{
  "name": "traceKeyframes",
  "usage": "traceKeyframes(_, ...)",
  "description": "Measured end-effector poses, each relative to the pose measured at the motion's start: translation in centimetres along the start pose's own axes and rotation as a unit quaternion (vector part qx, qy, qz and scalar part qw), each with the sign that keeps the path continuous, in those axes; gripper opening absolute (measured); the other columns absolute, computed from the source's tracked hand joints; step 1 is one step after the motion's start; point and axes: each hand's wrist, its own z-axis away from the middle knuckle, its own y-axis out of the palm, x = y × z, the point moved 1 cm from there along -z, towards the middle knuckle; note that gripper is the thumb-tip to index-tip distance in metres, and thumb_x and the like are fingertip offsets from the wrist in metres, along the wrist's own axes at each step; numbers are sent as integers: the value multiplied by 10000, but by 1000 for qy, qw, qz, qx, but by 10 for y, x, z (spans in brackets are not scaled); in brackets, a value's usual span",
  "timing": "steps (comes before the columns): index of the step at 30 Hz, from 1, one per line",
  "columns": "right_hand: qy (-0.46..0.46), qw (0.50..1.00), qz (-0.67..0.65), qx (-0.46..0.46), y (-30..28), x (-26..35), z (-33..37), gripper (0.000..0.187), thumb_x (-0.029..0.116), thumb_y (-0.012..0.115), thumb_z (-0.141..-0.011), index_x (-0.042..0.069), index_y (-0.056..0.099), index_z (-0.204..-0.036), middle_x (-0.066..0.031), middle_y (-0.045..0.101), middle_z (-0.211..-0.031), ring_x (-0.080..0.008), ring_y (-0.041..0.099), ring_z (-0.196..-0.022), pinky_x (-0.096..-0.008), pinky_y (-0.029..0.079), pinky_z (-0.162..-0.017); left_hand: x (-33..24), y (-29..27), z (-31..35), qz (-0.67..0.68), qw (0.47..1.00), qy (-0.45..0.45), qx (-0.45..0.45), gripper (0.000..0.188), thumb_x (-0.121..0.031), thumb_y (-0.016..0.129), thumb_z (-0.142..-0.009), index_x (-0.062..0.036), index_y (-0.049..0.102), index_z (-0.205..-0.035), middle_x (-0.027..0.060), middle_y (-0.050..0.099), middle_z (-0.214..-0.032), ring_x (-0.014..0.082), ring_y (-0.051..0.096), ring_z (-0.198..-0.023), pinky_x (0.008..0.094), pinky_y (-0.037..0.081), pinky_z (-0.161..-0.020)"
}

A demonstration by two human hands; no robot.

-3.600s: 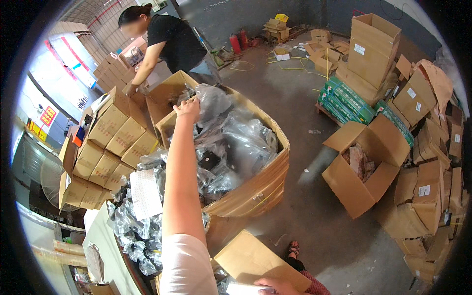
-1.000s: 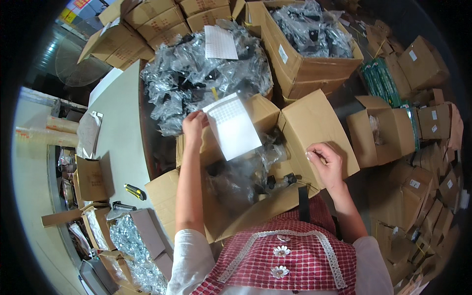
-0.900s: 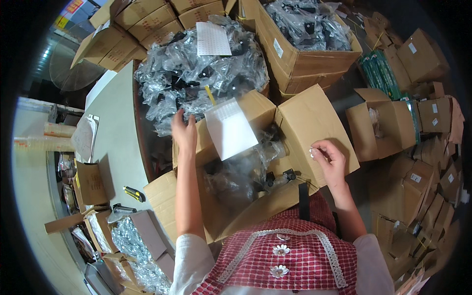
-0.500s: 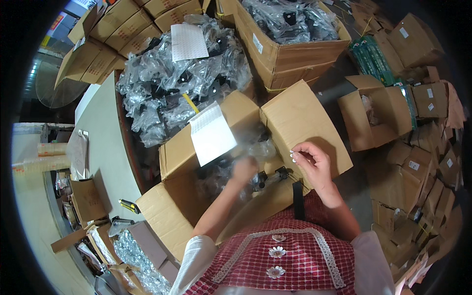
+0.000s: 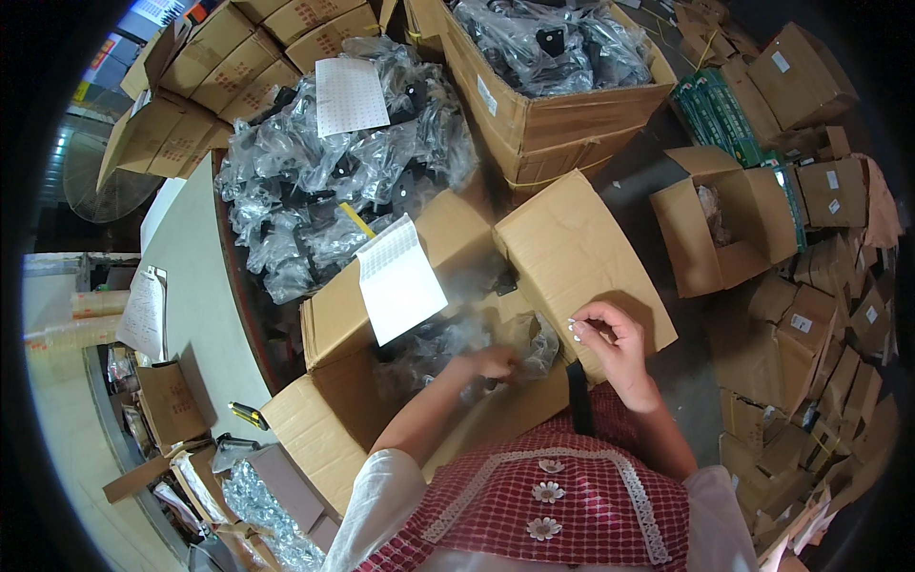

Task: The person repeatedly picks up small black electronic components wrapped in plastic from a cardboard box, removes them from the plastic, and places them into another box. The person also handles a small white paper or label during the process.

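Note:
My left hand (image 5: 494,362) reaches down into an open carton (image 5: 335,400) in front of me. Its fingers are closed at a clear plastic bag (image 5: 541,345) with a dark part showing beside them; what is inside the bag is partly hidden. More bagged black parts (image 5: 419,355) lie in the carton. Above the carton's right flap (image 5: 581,248), my right hand (image 5: 620,351) pinches small white stickers (image 5: 573,330) between thumb and fingers. A white printed sheet (image 5: 400,286) rests over the carton's far left edge, near a yellow strip (image 5: 357,220).
A heap of bagged black parts (image 5: 324,181) with another sheet (image 5: 351,97) lies beyond. Behind stands a tall full carton (image 5: 572,119). A grey table (image 5: 195,257) is at left, with a yellow-black cutter (image 5: 248,416) by its edge. Cartons (image 5: 729,219) crowd the right.
My left hand has moved right and slightly down inside the carton, and a clear bag now covers black parts seen there before. My right hand keeps its pinch. The view has shifted slightly.

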Motion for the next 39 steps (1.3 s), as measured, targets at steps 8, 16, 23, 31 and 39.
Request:
traceKeyframes(8, 8, 1000, 8, 1, 1, 3, -11, 76, 19, 732, -913, -12, 709, -979, -43, 716, -912, -92, 655, -826, -255, 527, -731, 71, -62, 42, 396, 879, -140, -226, 360, -190, 675, -937, -49, 696, -1268, 105, 748, -1156, 213, 726, -943, 321, 584, -815)
traceKeyframes(16, 8, 1000, 5, 26, 13, 5, -20, 72, 9, 725, -910, -8, 711, -978, -54, 721, -902, -112, 669, -799, -266, 541, -737, 120, -57, -70, 250, 851, 151, -436, 402, -339, 582, -991, -33, 647, -1243, 103, 709, -1198, 308, 643, -1140, 495, 481, -1051)
traceKeyframes(23, -14, 997, 70, 36, 9, 10, -25, 70, 21, 724, -911, -6, 708, -974, -74, 712, -885, -139, 681, -782, -280, 547, -722, 99, -64, -92, 672, 628, 199, -338, 312, -290, 624, -946, -53, 666, -1145, 117, 677, -1223, 359, 619, -1162, 547, 477, -1039)
traceKeyframes(31, -57, 990, 121, 34, 10, 12, -25, 84, 10, 741, -900, 0, 706, -976, -81, 713, -898, -158, 690, -790, -288, 547, -729, 117, -49, -131, 248, 784, -37, -568, 288, -245, 649, -920, -55, 675, -1134, 138, 653, -1238, 342, 605, -1165, 502, 493, -1014)
traceKeyframes(39, -54, 991, 123, 13, 2, 7, -20, 78, 24, 739, -909, 1, 701, -973, -86, 717, -911, -160, 692, -811, -294, 552, -737, 88, -77, -128, 186, 783, -124, -581, 273, -233, 648, -914, -28, 700, -1087, 132, 688, -1121, 304, 639, -1037, 448, 521, -905)
